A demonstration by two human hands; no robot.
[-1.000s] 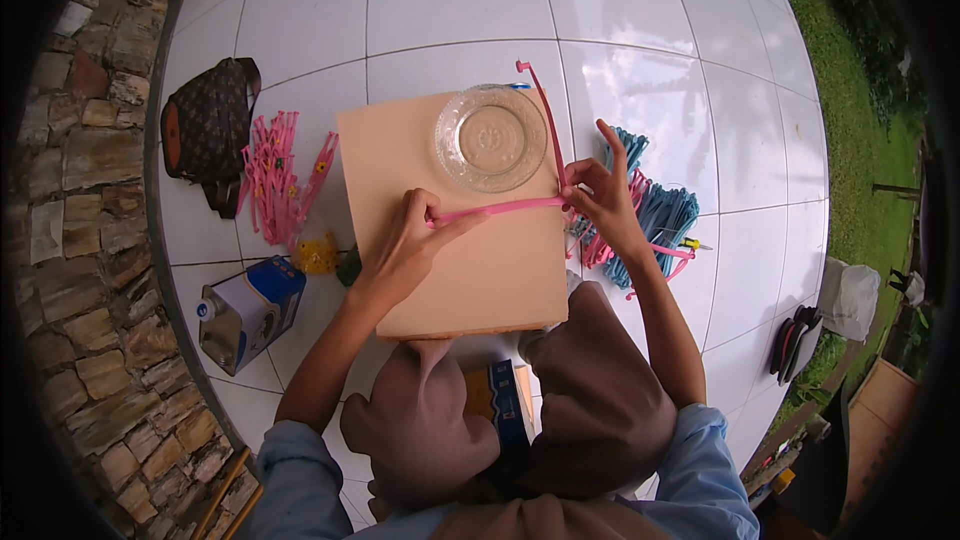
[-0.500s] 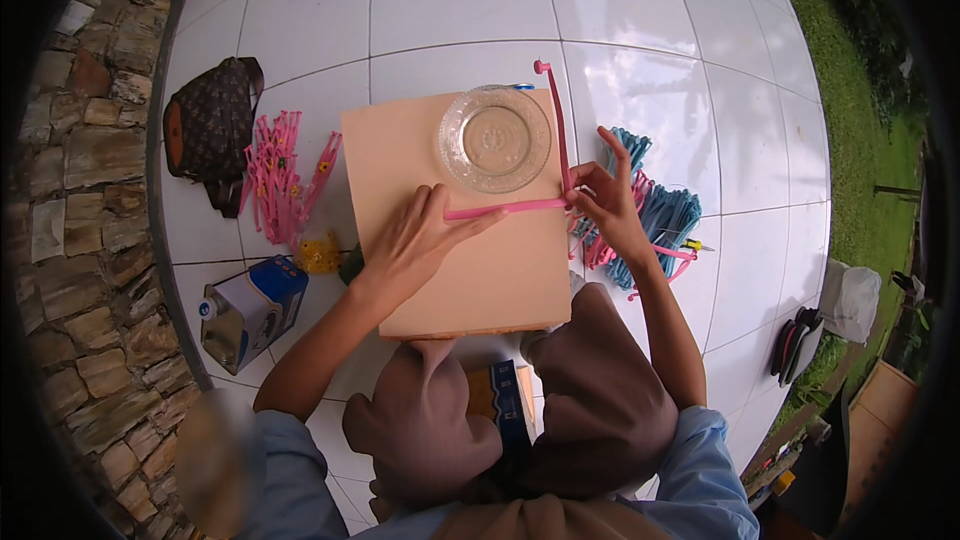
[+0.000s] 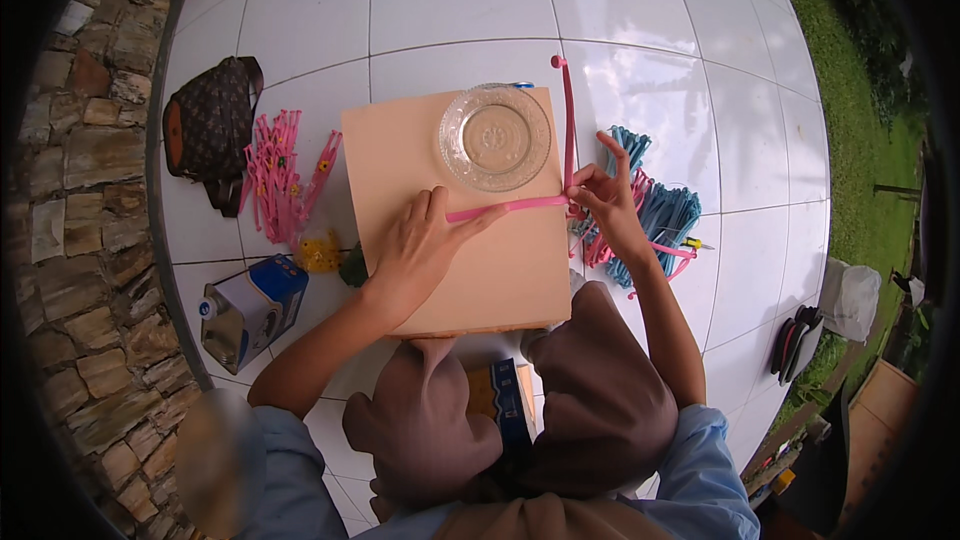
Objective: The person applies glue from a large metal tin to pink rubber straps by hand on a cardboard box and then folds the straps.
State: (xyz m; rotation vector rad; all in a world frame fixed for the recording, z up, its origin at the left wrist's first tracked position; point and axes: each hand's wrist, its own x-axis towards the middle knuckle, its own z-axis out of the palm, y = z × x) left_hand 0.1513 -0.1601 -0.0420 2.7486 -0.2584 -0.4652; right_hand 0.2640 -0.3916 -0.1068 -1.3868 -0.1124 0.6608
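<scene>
A long pink strap point(image 3: 535, 204) runs across the light tan board point(image 3: 470, 280) from hand to hand. My left hand point(image 3: 415, 245) rests on the board, closed on the strap's left part, thumb lying along it. At the board's right edge my right hand point(image 3: 608, 202) pinches the strap between thumb and fingertips, its other fingers raised. There the strap bends and its darker-looking length stretches away to a small round pink knob at the far end. A clear patterned glass dish point(image 3: 496, 138) sits on the board just beyond the strap.
Pink straps with small flower-like bits point(image 3: 275, 180) lie left of the board, near a brown bag point(image 3: 212, 125), a yellow packet point(image 3: 320, 252) and a metal can point(image 3: 255, 310). Blue strap bundles point(image 3: 668, 220) and a yellow-handled tool point(image 3: 693, 243) lie right.
The strap's free far length and knob have swung slightly to the right. My right hand has shifted a little away from me at the bend; my left hand stays nearly in place.
</scene>
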